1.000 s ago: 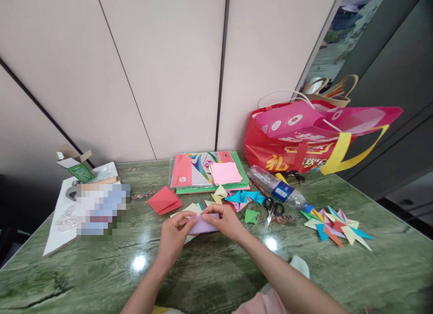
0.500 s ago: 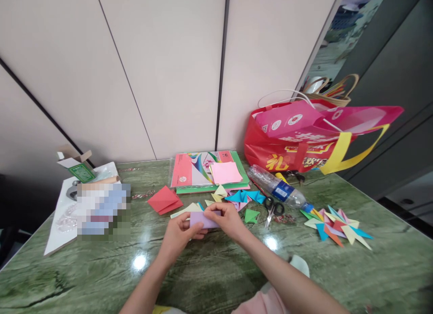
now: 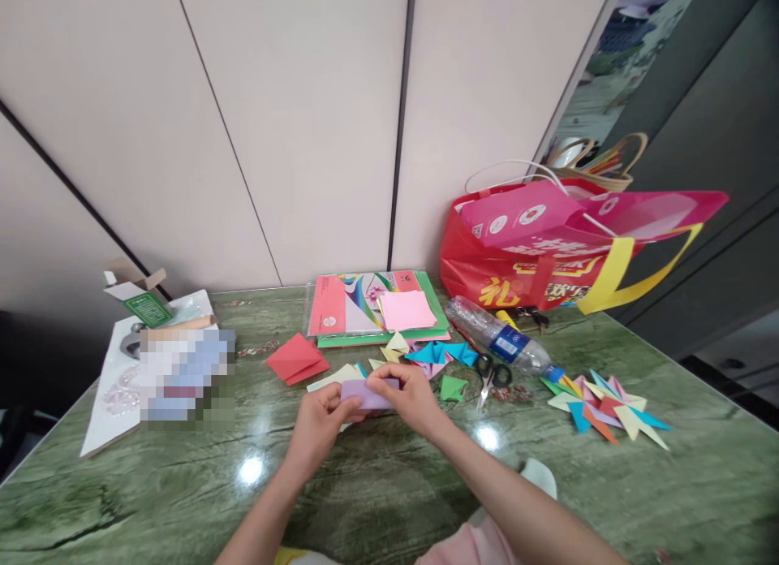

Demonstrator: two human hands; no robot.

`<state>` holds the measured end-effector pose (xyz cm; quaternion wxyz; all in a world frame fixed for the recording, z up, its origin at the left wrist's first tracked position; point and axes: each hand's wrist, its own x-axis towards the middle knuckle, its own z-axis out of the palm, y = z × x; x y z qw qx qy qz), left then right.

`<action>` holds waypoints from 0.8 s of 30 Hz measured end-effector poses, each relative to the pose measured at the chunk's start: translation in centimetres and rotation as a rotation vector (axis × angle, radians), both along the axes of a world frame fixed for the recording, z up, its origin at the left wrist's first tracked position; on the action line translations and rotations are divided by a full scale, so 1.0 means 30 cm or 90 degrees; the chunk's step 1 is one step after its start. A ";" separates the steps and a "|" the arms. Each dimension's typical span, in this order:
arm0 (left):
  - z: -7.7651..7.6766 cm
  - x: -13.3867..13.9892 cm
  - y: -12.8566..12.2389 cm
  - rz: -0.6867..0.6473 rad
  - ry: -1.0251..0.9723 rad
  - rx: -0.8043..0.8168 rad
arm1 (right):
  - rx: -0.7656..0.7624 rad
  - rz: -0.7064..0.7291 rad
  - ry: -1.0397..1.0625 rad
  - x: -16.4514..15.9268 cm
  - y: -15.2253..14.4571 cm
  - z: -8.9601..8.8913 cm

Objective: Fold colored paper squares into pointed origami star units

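Green and shiny, the table [image 3: 152, 500] spreads out in front of the person, with two bright spots of light on it. Closest is some pink cloth [image 3: 468, 546], and a white thing [image 3: 540, 477] partly hidden by the right arm, so I cannot tell what it is.

Next come the hands, close together over the middle of the table. Between them is a small purple paper [image 3: 360, 391] that looks folded. The left hand [image 3: 320, 419] pinches its left end, thumb in front. The right hand [image 3: 414, 394] pinches it near the right end, by the top edge. I cannot tell if the paper touches the table. If a thumb slips, a fold could turn out crooked. If the hands pull opposite ways, the paper could rip, as it looks thin.

Pale papers [image 3: 333, 379] lie just behind the left hand, so a knuckle could push them about. Off to the right is a spiky paper star [image 3: 608, 408]. Beyond the right hand are a green folded piece [image 3: 452, 388] and scissors [image 3: 485, 392], tips toward the person. An arm swinging that way could get poked.

Farther back, a plastic bottle [image 3: 510, 343] lies on its side, cap by the star. If bumped, it could roll and squash the points. Behind that, a big red bag [image 3: 480, 269] sits near the pale wall [image 3: 304, 143].
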<state>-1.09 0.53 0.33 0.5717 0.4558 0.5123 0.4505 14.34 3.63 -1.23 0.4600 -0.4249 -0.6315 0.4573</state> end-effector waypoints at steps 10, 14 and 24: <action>-0.004 -0.021 -0.003 0.026 0.202 0.168 | -0.001 0.036 -0.026 -0.006 -0.007 0.003; -0.011 -0.025 0.002 0.022 0.216 0.189 | -0.017 0.026 -0.021 -0.006 -0.006 0.001; 0.001 -0.024 -0.002 0.078 0.238 0.194 | -0.080 0.021 0.052 -0.007 -0.007 -0.001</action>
